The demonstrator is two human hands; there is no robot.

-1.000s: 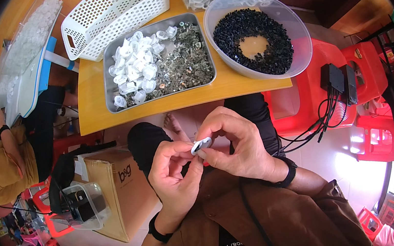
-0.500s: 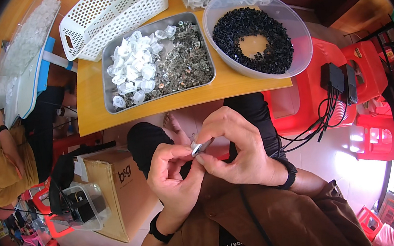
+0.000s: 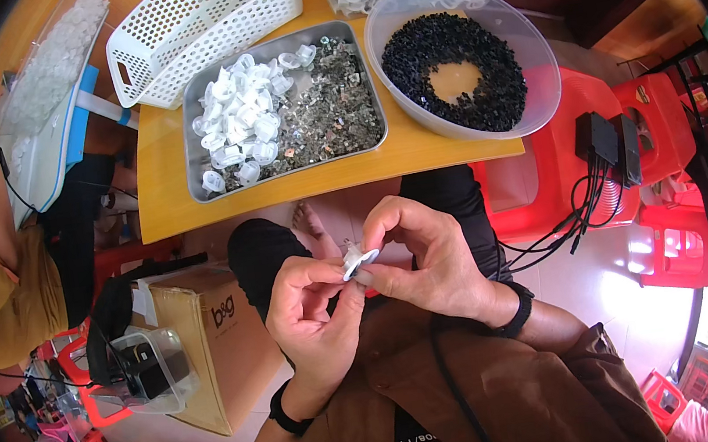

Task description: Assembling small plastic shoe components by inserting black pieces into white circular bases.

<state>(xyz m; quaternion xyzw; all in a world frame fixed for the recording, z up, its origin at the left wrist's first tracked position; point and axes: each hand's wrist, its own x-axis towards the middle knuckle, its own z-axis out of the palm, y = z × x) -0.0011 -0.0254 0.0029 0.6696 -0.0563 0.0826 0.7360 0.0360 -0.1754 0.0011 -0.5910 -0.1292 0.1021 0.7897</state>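
The small white plastic piece with a round, disc-like rim [image 3: 361, 261] is held clear of the yellow wooden tabletop [image 3: 426, 156], in front of its near edge. The left hand [image 3: 315, 301] pinches the rim between thumb and forefinger; the right hand [image 3: 426, 269] grips the other side likewise. The rim slants, its long axis rising from lower left to upper right; a translucent part projects upward, toward the tabletop. Any lettering on the piece is too small to tell. Dark print shows on the brown cardboard box [image 3: 243, 358], white print on the black shirt [image 3: 402, 431]. Near the tabletop's near left corner stands a grey metal tray [image 3: 312, 169] with white plastic pieces [image 3: 235, 116] and grey-brown bits [image 3: 332, 117]; toward the near right corner, a translucent round plastic bowl [image 3: 540, 79] contains small black pieces [image 3: 409, 59].
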